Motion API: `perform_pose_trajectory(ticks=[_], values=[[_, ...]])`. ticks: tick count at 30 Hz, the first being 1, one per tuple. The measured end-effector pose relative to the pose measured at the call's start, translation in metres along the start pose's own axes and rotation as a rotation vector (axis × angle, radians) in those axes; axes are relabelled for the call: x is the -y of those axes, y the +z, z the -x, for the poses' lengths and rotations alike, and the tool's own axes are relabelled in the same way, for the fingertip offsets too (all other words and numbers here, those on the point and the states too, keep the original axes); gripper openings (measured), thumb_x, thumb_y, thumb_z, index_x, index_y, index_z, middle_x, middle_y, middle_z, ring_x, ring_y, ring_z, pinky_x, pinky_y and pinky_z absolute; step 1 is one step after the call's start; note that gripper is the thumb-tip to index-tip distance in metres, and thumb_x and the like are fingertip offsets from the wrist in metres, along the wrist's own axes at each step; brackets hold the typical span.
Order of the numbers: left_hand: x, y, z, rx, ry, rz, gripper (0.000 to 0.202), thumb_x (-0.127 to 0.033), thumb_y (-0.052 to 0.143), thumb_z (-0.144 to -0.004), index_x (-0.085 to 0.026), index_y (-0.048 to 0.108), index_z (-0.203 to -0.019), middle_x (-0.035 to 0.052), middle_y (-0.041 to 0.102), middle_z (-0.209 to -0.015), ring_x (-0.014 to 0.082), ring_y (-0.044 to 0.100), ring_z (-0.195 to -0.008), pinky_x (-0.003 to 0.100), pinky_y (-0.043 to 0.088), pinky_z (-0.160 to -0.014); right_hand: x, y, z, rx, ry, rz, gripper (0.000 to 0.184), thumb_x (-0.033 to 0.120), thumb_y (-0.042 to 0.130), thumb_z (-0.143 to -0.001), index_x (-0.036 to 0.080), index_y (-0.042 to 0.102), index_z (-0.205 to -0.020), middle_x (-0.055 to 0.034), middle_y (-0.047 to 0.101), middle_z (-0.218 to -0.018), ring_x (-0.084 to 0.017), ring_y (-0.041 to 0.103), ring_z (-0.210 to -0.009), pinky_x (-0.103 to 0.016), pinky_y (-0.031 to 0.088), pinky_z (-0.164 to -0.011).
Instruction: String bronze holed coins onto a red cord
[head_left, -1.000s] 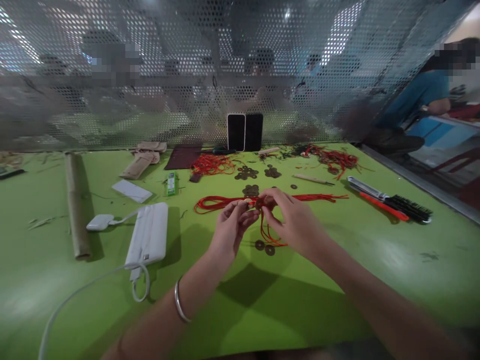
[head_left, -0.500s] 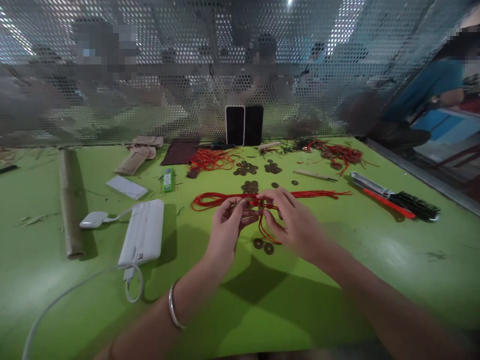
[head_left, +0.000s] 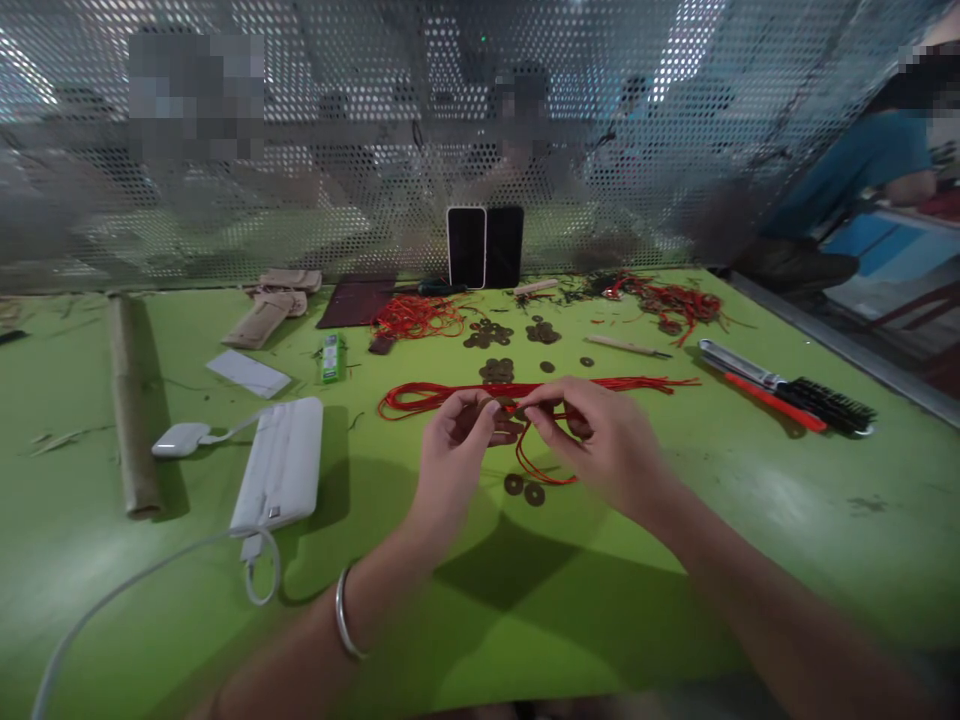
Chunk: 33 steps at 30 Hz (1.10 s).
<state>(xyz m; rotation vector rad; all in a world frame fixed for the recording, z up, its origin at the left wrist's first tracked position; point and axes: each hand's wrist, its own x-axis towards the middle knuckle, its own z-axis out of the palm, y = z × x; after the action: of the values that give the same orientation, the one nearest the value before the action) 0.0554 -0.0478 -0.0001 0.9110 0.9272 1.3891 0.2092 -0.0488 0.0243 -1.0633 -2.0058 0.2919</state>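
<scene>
My left hand (head_left: 455, 445) and my right hand (head_left: 600, 440) meet above the green table (head_left: 675, 560). Both pinch a red cord (head_left: 536, 462) with round brown coins (head_left: 506, 424) threaded on it, fingers closed on it. The cord loops down from my fingers to the table. Two loose coins (head_left: 523, 489) lie just below my hands. A long bundle of red cords (head_left: 637, 382) stretches across the table right behind my hands.
A white power bank (head_left: 280, 463) with cable and white earbud case (head_left: 180, 438) lie left. A cardboard tube (head_left: 129, 400) sits far left. Coin piles (head_left: 490, 336), red cord heaps (head_left: 416, 317), two phones (head_left: 484, 246) stand against a perforated screen. A brush (head_left: 825, 405) and red tool lie right. People sit beyond.
My hands stayed together on the cord and coins, fingers shifting slightly; the right hand closed further over the cord. The view dipped slightly.
</scene>
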Motion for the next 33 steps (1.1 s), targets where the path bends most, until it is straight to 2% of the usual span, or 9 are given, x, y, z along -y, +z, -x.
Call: perform_pose_trajectory(ticks=[4,7,11,13,17,22,26,33], values=[[0.0011,-0.0011,0.0009,0.010,0.028,-0.039,0.015,-0.027,0.069,-0.077,-0.015,0.061,-0.081,-0.0014,0.063,-0.072,0.0078,0.062,-0.062,0.020,0.056,-0.063,-0.0007,0.0020,0.0011,0.032,0.201,-0.234,0.010,0.027,0.055,-0.089,0.020,0.057,-0.096,-0.0001,0.065,-0.081,-0.010,0.061,-0.061,-0.020,0.045,-0.050],[0.0011,-0.0021,0.0015,0.002,0.006,-0.030,0.016,-0.027,0.070,-0.076,-0.016,0.062,-0.082,-0.0018,0.064,-0.073,0.0077,0.063,-0.062,0.019,0.056,-0.063,-0.0026,0.0026,0.0018,0.018,0.239,-0.289,0.012,0.031,0.056,-0.088,0.020,0.057,-0.094,0.0004,0.064,-0.079,-0.007,0.054,-0.052,-0.019,0.038,-0.043],[0.0000,-0.0029,0.0013,-0.022,-0.043,0.009,0.018,-0.029,0.072,-0.075,-0.016,0.063,-0.083,-0.0011,0.066,-0.075,0.0077,0.064,-0.062,0.018,0.056,-0.063,-0.0021,0.0013,0.0019,0.032,0.174,-0.191,0.011,0.024,0.059,-0.085,0.020,0.063,-0.094,-0.0004,0.066,-0.082,-0.007,0.049,-0.051,-0.020,0.040,-0.047],[0.0002,-0.0032,0.0007,-0.031,-0.062,0.027,0.019,-0.030,0.073,-0.074,-0.016,0.063,-0.084,-0.0004,0.066,-0.075,0.0079,0.064,-0.062,0.018,0.055,-0.063,-0.0015,0.0006,0.0019,0.014,0.122,-0.097,0.016,0.021,0.063,-0.081,0.020,0.065,-0.097,-0.0008,0.067,-0.084,-0.007,0.047,-0.051,-0.021,0.040,-0.048],[0.0010,-0.0029,0.0005,-0.032,-0.079,0.049,0.020,-0.029,0.072,-0.074,-0.016,0.063,-0.085,0.0001,0.067,-0.077,0.0084,0.065,-0.062,0.018,0.055,-0.063,-0.0011,-0.0005,0.0017,-0.021,0.017,0.015,0.019,0.018,0.064,-0.081,0.019,0.066,-0.100,-0.0027,0.068,-0.088,-0.009,0.054,-0.059,-0.021,0.042,-0.051],[-0.0020,0.0005,0.0037,-0.022,-0.049,0.041,0.017,-0.027,0.072,-0.074,-0.015,0.063,-0.082,-0.0005,0.065,-0.076,0.0083,0.064,-0.062,0.018,0.055,-0.062,0.0001,-0.0014,0.0016,-0.081,-0.096,0.146,0.016,0.022,0.064,-0.083,0.018,0.068,-0.099,-0.0028,0.068,-0.079,-0.010,0.057,-0.059,-0.021,0.045,-0.054],[-0.0050,0.0025,0.0057,0.005,-0.031,0.012,0.015,-0.026,0.071,-0.074,-0.015,0.062,-0.082,-0.0011,0.063,-0.076,0.0076,0.062,-0.064,0.017,0.054,-0.061,0.0016,-0.0018,0.0032,-0.132,-0.125,0.198,0.015,0.027,0.063,-0.085,0.020,0.068,-0.097,-0.0038,0.070,-0.079,-0.012,0.060,-0.060,-0.022,0.048,-0.056],[-0.0046,0.0017,0.0063,0.015,0.031,-0.079,0.015,-0.028,0.069,-0.077,-0.016,0.062,-0.082,-0.0017,0.062,-0.071,0.0080,0.060,-0.062,0.020,0.054,-0.062,0.0018,-0.0012,0.0048,-0.147,-0.117,0.220,0.014,0.029,0.063,-0.085,0.023,0.068,-0.097,-0.0038,0.073,-0.085,-0.015,0.066,-0.068,-0.026,0.053,-0.061]])
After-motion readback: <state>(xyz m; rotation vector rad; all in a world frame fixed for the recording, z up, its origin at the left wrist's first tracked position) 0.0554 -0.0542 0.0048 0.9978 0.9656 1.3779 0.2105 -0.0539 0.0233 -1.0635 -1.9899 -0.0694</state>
